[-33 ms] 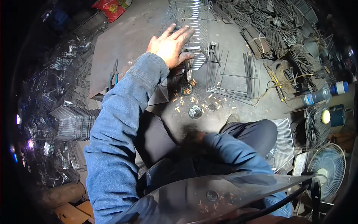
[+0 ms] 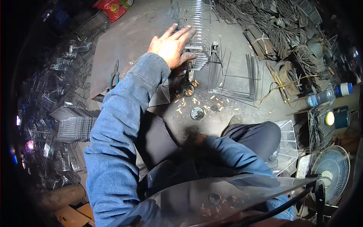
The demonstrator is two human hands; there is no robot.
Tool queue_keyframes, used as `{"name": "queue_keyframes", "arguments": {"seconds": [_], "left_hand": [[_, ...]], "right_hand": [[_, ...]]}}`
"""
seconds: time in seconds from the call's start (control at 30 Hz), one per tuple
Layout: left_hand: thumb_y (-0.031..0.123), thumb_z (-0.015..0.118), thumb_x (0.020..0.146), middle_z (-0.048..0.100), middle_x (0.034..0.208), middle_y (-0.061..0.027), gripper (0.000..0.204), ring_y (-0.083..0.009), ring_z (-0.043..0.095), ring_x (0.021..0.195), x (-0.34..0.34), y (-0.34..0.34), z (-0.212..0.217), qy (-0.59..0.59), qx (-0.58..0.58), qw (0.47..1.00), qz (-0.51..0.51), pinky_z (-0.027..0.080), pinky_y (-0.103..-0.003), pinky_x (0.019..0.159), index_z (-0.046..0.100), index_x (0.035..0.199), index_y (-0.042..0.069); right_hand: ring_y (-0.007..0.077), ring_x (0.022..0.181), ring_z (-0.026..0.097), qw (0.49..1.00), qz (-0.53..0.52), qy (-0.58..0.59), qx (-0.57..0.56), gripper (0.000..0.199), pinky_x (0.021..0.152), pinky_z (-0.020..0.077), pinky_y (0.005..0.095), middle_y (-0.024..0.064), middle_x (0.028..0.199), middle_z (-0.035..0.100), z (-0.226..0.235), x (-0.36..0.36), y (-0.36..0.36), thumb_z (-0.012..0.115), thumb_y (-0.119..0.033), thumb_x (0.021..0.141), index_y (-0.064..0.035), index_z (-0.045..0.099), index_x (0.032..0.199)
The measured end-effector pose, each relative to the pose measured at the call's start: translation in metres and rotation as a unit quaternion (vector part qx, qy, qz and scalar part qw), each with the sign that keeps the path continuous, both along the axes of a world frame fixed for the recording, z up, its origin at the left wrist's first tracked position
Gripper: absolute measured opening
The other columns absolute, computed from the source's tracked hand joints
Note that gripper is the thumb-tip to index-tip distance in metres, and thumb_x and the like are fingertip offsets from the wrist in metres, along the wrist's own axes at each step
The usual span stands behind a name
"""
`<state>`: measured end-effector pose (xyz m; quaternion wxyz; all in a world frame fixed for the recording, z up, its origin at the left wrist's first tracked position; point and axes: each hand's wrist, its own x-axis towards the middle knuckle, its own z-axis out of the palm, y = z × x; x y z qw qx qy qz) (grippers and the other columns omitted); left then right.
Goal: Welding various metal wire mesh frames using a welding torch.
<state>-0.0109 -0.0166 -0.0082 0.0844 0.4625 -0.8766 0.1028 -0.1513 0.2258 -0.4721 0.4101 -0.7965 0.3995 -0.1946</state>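
By the grey metal sheet [image 2: 124, 43]'s right edge, the left hand [image 2: 169, 48] lies, fingers apart, on a wire basket [image 2: 204, 33], likely steadying it; the shadowed right hand [image 2: 200, 139]'s state I cannot tell.

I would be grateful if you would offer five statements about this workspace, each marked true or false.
1. The left hand rests against a wire basket. True.
2. The blue-handled pliers lie right of that basket. False: the blue-handled pliers lie to its left.
3. Short pale stubs are scattered on the floor. True.
4. The right hand also touches that basket. False: the right hand is apart from it, in shadow.
5. A fan stands at the person's right. True.
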Motion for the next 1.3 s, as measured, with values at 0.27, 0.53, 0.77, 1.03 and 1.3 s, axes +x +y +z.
{"name": "queue_keyframes", "arguments": {"seconds": [0.27, 0.53, 0.77, 1.03, 1.3], "left_hand": [[0.049, 0.064, 0.075, 0.028, 0.146, 0.0041, 0.077, -0.0253, 0.024, 0.135, 0.038, 0.005, -0.006, -0.004, 0.0, 1.0, 0.025, 0.035, -0.061, 0.095, 0.027, 0.14, 0.029], [0.053, 0.063, 0.075, 0.028, 0.146, 0.0041, 0.078, -0.0248, 0.024, 0.135, 0.034, 0.002, -0.004, -0.005, -0.002, 1.0, 0.02, 0.035, -0.061, 0.096, 0.028, 0.14, 0.029], [0.053, 0.064, 0.074, 0.029, 0.145, 0.0038, 0.078, -0.0243, 0.024, 0.135, 0.032, 0.003, -0.006, -0.003, -0.003, 1.0, 0.017, 0.033, -0.062, 0.096, 0.03, 0.139, 0.028], [0.052, 0.064, 0.074, 0.03, 0.145, 0.0036, 0.078, -0.0253, 0.025, 0.135, 0.035, 0.003, -0.005, -0.005, -0.01, 1.0, 0.023, 0.034, -0.059, 0.098, 0.03, 0.139, 0.028], [0.058, 0.061, 0.073, 0.031, 0.145, 0.0026, 0.079, -0.0249, 0.026, 0.134, 0.034, -0.001, -0.005, -0.074, -0.003, 0.996, 0.057, 0.033, -0.058, 0.099, 0.032, 0.138, 0.024]], "right_hand": [[0.0302, 0.104, 0.056, 0.981, -0.142, 0.043, 0.126, 0.059, 0.091, 0.0438, 0.0376, 0.0205, 0.116, 0.055, 0.373, -0.052, -0.025, 0.062, -0.014, 0.072, -0.0033, 0.042, 0.127], [0.0128, 0.054, 0.052, 0.854, -0.313, -0.355, 0.217, 0.058, 0.046, 0.0464, 0.0232, 0.0154, 0.102, 0.052, 0.476, -0.101, -0.024, 0.063, -0.007, 0.076, 0.0047, 0.035, 0.124], [0.0111, 0.049, 0.05, 0.851, -0.297, -0.322, 0.291, 0.041, 0.042, 0.0436, 0.0227, 0.012, 0.093, 0.057, 0.45, -0.094, -0.042, 0.054, -0.004, 0.074, 0.0022, 0.043, 0.113], [0.0108, 0.049, 0.049, 0.857, -0.287, -0.312, 0.292, 0.038, 0.043, 0.0423, 0.023, 0.0096, 0.091, 0.056, 0.448, -0.091, -0.043, 0.051, -0.001, 0.076, 0.0007, 0.044, 0.113], [0.0115, 0.05, 0.049, 0.856, -0.278, -0.327, 0.29, 0.041, 0.044, 0.0429, 0.0249, 0.0098, 0.091, 0.056, 0.446, -0.088, -0.043, 0.05, -0.001, 0.077, 0.0013, 0.042, 0.117]]}}
